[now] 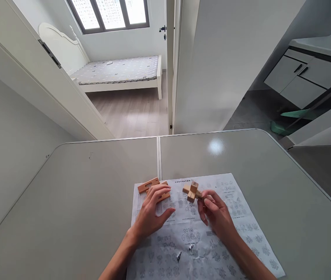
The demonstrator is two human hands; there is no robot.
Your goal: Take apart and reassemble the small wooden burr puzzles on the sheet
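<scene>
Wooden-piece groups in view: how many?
2: slotted orange-brown wooden pieces on the printed white paper sheet, partly covered by the left hand; a cross-shaped tan wooden cluster in the right hand. The left hand may hide more.

Print on the sheet (203, 251) and the mark on the wooden piece (194, 189) seem unreadable.

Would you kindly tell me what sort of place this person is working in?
It looks like a home, perhaps an apartment: beyond the table there is a room with a bed and a window, and a cabinet stands off to the right.
</scene>
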